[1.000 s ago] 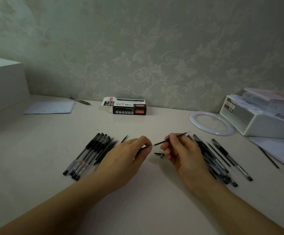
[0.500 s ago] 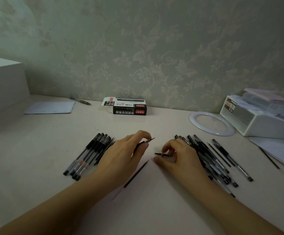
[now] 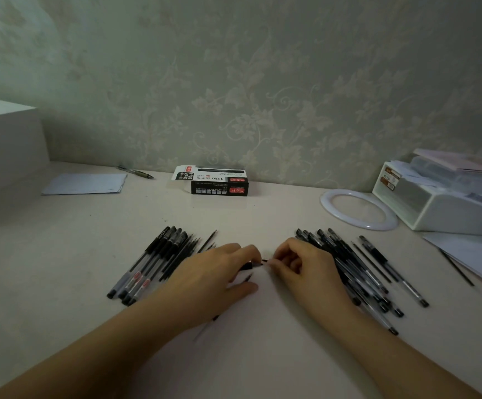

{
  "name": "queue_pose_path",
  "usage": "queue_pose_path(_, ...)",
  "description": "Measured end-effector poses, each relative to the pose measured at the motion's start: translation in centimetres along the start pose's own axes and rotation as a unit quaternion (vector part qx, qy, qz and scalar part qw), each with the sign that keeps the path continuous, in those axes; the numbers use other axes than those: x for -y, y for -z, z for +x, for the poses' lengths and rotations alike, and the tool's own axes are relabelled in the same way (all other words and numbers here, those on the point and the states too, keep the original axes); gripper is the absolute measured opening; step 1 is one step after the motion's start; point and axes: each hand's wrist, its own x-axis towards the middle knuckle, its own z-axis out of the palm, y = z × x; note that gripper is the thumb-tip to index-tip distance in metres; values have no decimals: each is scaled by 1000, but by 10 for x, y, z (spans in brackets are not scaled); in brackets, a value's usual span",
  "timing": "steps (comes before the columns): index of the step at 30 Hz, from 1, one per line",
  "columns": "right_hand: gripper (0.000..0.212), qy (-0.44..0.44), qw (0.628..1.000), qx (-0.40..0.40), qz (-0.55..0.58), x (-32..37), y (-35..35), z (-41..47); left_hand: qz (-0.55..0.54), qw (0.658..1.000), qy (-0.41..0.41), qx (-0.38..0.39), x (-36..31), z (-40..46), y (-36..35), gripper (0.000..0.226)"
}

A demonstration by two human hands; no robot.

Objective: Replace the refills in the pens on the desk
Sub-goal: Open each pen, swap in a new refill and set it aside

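Note:
My left hand (image 3: 213, 279) lies low on the desk and grips a black pen barrel (image 3: 247, 266) between thumb and fingers. My right hand (image 3: 306, 269) meets it in the middle and pinches a small black tip piece (image 3: 265, 261) against the barrel's end. A thin dark refill (image 3: 247, 277) lies on the desk under my left hand, mostly hidden. One row of black pens (image 3: 153, 263) lies to the left, and a bigger heap of pens (image 3: 360, 272) lies to the right, partly behind my right hand.
A black refill box (image 3: 219, 185) stands near the wall. A white ring (image 3: 359, 208) and a white organiser (image 3: 447, 203) sit at the right, with papers (image 3: 470, 254) in front. A note sheet (image 3: 85, 183), a green pen (image 3: 136, 171) and a white box (image 3: 6, 145) are on the left.
My right hand drew a refill out, dropped it on the desk and picked up the small tip piece. Both hands have come together at the barrel's end.

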Motion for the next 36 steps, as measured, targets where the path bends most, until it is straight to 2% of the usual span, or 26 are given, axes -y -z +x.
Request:
queue_pose_path(3, 10, -31, 996, -27, 82, 1, 0, 2, 21, 999, 31, -16, 6, 2, 3, 22)
queue_pose_path(7, 11, -50, 969, -6, 242, 6, 2, 4, 26, 997, 62, -28, 12, 3, 2, 23)
queue_pose_path(10, 13, -38, 956, 14, 291, 8, 1, 4, 14, 998, 54, -37, 11, 2, 0, 22)
queue_pose_path(17, 19, -9, 958, 57, 281, 8, -1, 2, -25, 997, 26, -68, 6, 3, -2, 18)
queue_pose_path(23, 20, -20, 950, 10, 310, 7, 0, 4, -28, 996, 29, -85, 7, 3, -2, 20)
queue_pose_path(29, 20, 4, 960, 59, 274, 7, -3, 2, -54, 995, 15, -82, 3, 3, 0, 17)
queue_pose_path(36, 22, 6, 958, 56, 280, 5, -2, 2, -68, 995, 2, -69, 2, 4, -1, 17)
